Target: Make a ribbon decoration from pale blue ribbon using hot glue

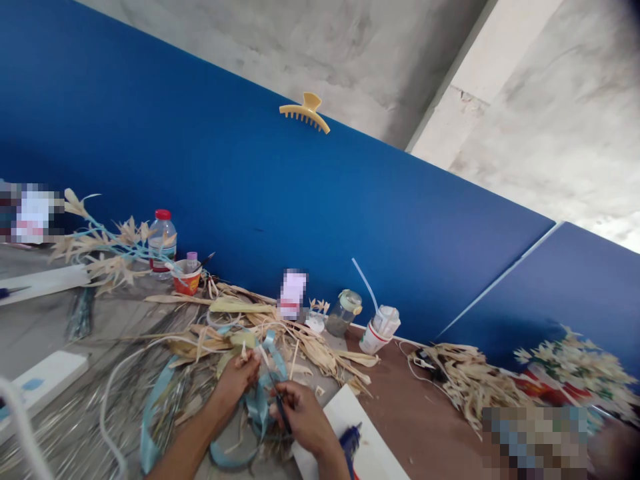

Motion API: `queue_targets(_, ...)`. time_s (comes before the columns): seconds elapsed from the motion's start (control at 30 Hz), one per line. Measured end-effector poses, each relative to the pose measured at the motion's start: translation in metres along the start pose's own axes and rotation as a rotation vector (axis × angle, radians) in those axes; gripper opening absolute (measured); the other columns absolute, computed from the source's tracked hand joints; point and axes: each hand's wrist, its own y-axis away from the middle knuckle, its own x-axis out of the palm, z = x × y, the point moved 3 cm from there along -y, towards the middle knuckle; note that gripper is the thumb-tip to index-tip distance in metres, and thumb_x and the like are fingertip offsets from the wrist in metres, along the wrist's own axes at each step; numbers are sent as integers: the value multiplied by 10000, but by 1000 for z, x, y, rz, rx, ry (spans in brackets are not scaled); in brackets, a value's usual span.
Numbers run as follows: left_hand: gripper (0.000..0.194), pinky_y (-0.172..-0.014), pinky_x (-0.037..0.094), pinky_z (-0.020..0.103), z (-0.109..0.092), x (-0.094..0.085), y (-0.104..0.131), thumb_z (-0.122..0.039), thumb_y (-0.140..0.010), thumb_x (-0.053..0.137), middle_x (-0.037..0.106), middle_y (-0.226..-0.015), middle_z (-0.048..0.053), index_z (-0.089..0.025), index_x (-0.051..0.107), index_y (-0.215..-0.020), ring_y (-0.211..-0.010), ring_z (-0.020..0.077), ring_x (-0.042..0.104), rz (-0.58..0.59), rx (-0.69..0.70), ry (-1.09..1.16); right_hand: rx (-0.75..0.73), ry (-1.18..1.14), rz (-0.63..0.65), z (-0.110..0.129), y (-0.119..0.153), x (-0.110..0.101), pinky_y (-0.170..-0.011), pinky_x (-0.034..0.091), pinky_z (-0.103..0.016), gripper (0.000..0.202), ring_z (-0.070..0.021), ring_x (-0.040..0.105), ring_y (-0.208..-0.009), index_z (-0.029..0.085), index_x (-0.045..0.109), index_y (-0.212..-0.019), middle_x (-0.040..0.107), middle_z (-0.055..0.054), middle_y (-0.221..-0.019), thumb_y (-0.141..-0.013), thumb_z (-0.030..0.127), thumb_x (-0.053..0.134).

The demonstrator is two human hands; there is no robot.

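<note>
My left hand [236, 377] is closed in a pinch on a small pale piece of dried husk [244, 348] that sticks up from the fingertips. Close beside it, my right hand [305, 415] grips dark scissors [283, 412], their blades angled up and left toward the left hand. Light blue ribbon [156, 417] loops around and under both hands. Dried husks [320, 350] lie heaped just beyond them. A blue glue gun [351, 437] rests on a white board [377, 448] to the right of my right wrist.
Thin wires [75, 407] and a white cable [107, 393] spread over the left side. Along the blue partition [225, 167] stand a red-capped bottle [163, 243], a red cup [187, 279], a glass jar [345, 313] and a paper cup [374, 338]. Another person's blurred hand [615, 447] shows at far right.
</note>
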Motion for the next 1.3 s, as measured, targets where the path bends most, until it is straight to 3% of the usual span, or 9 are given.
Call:
queue_targets(0.3, 443, -451, 234, 246, 1, -1, -1, -592, -570, 662, 332, -442, -89, -219, 427, -526, -436, 89, 276, 27, -13, 5, 29, 10, 26, -2, -1, -2, -454, 251, -194, 207, -81, 356, -460, 183, 673, -800, 443, 73, -509, -620, 151, 577)
queue_targets(0.57, 504, -460, 222, 243, 6, 2, -2, -661, -567, 636, 339, -453, -84, -215, 407, -520, -451, 85, 255, 91, 4, -52, 48, 16, 18, 0, -1, -2, -461, 273, -195, 208, -85, 378, -472, 186, 665, -802, 456, 69, -515, -613, 164, 581)
queue_targets(1.0, 509, -457, 203, 244, 0, 4, 2, -661, -529, 653, 341, -443, -85, -217, 406, -516, -440, 86, 252, 78, -18, -46, 26, 3, 3, -2, 0, -2, -453, 300, -202, 154, -85, 391, -415, 193, 675, -787, 476, 69, -476, -658, 205, 591)
queue_targets(1.1, 487, -458, 203, 240, -3, 4, 4, -635, -561, 660, 344, -448, -88, -212, 420, -524, -444, 85, 253, 85, -13, -33, -11, -4, -109, -4, -5, -6, -472, 335, -216, 184, -107, 437, -454, 192, 668, -816, 514, 53, -519, -644, 218, 607)
queue_targets(1.2, 457, -463, 209, 237, -3, 4, 5, -602, -594, 670, 323, -446, -95, -200, 459, -547, -445, 82, 253, 75, -6, 7, -108, -89, -326, -3, -10, -15, -584, 432, -264, 319, -158, 543, -607, 186, 643, -924, 600, 8, -660, -610, 239, 638)
queue_targets(1.3, 426, -471, 232, 237, -2, 4, 7, -568, -618, 682, 338, -450, -91, -187, 498, -570, -453, 83, 270, 77, 1, 59, -173, -177, -449, -1, -12, -18, -685, 477, -315, 446, -204, 602, -731, 166, 588, -1033, 652, -37, -779, -605, 273, 653)
